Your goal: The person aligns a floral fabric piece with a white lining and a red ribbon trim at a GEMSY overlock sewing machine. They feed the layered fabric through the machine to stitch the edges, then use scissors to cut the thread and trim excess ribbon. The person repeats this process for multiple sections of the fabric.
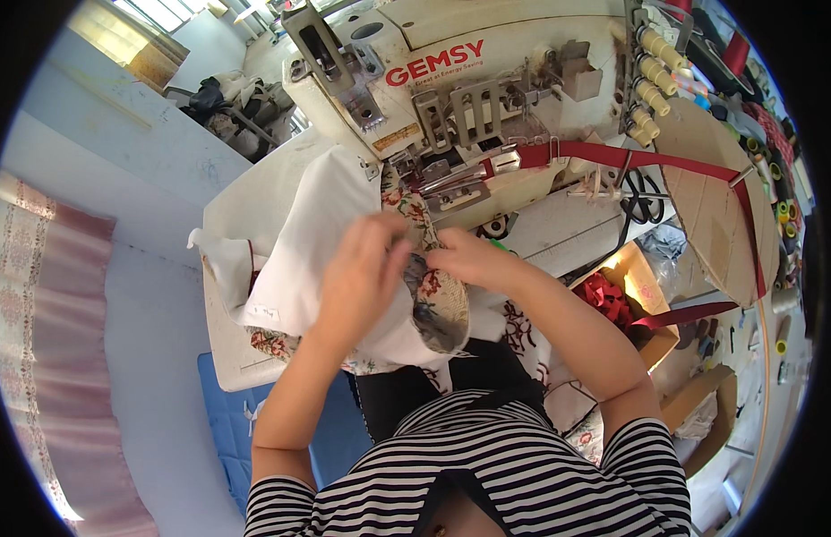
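My left hand (366,268) hovers over or rests on a white cloth (312,237), its bent fingers smeared by motion. Close by on its right, my right hand (469,258) has its fingers pressed together at the edge of a floral fabric (447,309) with red flowers on beige. A grey patch shows in a fold of that fabric. The fabric runs up under the presser foot area of a sewing machine (406,166). From the right, a dark red binding tape (603,154) feeds into a metal folder guide (456,177) beside the needle area.
Beige thread tensioners (657,72) line the machine's right end. A cardboard disc (711,197) and a box of red tape (612,300) stand to the right. Thread spools (783,215) sit farther right. A pink curtain (71,331) hangs at left, and blue cloth (232,430) lies below the table.
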`<state>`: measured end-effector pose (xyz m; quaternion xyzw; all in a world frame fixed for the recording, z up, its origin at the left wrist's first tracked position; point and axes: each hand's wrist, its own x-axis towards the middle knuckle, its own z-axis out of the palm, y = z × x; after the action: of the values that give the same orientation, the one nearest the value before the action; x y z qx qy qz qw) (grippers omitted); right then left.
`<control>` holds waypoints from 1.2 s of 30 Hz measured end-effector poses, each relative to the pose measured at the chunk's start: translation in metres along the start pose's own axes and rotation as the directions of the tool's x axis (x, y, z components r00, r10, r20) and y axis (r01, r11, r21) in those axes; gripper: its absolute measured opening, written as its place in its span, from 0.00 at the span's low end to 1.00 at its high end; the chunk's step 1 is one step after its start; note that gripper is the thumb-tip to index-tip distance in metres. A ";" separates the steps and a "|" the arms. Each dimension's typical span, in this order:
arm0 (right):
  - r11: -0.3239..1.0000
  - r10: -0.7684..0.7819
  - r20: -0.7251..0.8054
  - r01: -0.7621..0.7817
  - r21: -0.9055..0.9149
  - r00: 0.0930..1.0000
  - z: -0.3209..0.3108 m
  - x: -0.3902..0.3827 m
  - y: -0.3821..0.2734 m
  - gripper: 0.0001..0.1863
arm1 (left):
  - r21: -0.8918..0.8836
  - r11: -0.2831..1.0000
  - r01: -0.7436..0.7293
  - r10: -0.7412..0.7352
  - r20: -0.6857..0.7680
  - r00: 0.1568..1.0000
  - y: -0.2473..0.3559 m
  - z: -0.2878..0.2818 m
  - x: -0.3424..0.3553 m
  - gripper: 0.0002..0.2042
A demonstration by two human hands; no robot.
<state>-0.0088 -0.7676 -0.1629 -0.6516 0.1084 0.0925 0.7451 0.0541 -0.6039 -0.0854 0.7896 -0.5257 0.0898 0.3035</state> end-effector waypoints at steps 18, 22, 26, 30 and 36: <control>0.902 -0.046 0.265 -0.074 0.426 0.963 -0.011 0.011 0.016 0.17 | 0.033 0.951 -0.307 0.300 0.130 0.945 -0.072 -0.007 0.032 0.07; 0.999 0.003 0.191 -0.011 0.039 0.982 -0.010 0.001 0.003 0.17 | 0.084 0.884 -0.461 0.418 0.301 0.857 -0.023 -0.014 -0.011 0.10; 0.958 -0.102 0.274 0.019 0.288 0.956 0.002 0.004 0.016 0.17 | -0.131 0.976 -0.172 0.207 0.336 0.919 0.032 -0.010 -0.032 0.10; 0.883 -0.070 0.279 -0.071 0.464 0.958 0.003 -0.008 0.013 0.19 | 0.262 0.923 0.283 -0.304 0.042 0.952 0.001 -0.019 -0.022 0.12; 0.882 -0.083 0.325 -0.083 0.464 0.942 0.004 -0.003 0.019 0.18 | 0.419 0.850 0.321 -0.335 -0.041 0.941 -0.045 -0.017 -0.022 0.06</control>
<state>-0.0165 -0.7615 -0.1799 -0.4257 -0.0007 0.1728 0.8882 0.0878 -0.5651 -0.0989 0.9155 -0.3568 0.1340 0.1288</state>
